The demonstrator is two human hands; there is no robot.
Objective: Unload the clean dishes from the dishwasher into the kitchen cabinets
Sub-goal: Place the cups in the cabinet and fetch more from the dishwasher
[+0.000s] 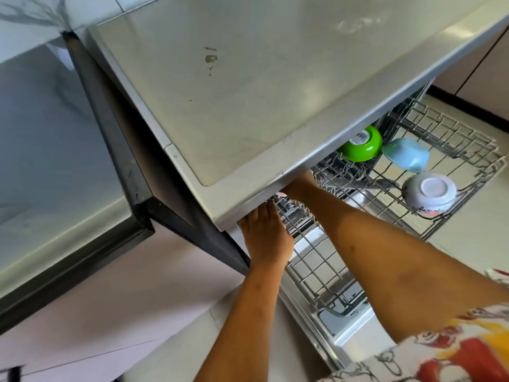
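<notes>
The dishwasher stands open under the counter, its upper wire rack (465,150) pulled out. On that rack lie a green bowl (360,146), a light blue bowl (406,158) and a white bowl (428,193), all upside down. My left hand (265,235) reaches in below the counter edge at the rack's left end; its fingertips are hidden by the counter. My right hand (298,186) also reaches under the counter, and its fingers are hidden. The lower rack (316,263) sits beneath my arms.
A pale countertop (248,92) overhangs the dishwasher and fills the upper middle. A dark-edged glossy surface (55,161) lies to the left. The open dishwasher door (355,337) is at lower right, with pale floor tiles (482,230) and cabinet fronts (484,73) beyond.
</notes>
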